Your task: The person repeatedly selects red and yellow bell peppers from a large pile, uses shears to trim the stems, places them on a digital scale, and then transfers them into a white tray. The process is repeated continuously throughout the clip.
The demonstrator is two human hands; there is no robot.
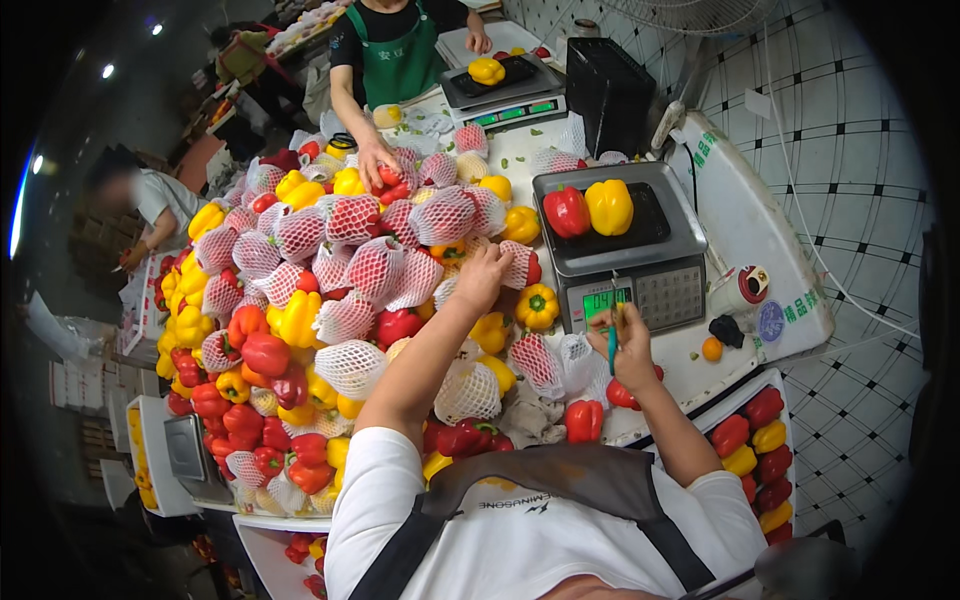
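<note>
My left hand (482, 276) reaches into the heap and rests at a net-wrapped red bell pepper (520, 264); whether its fingers grip it is not clear. My right hand (624, 343) holds a small pair of scissors with teal handles (612, 349), in front of the digital scale (679, 291). On the scale's metal plate lies a black tray (651, 217) with a red bell pepper (566, 211) and a yellow bell pepper (609, 207) side by side. Unwrapped yellow peppers (537, 307) lie between the heap and the scale.
A co-worker's hand (377, 161) touches peppers across the heap. Behind stands a second scale (506, 88) bearing a yellow pepper. A black bin (609, 94), a can (752, 283) and a small orange fruit (712, 349) stand around my scale. A white crate (787, 427) of peppers is at the lower right.
</note>
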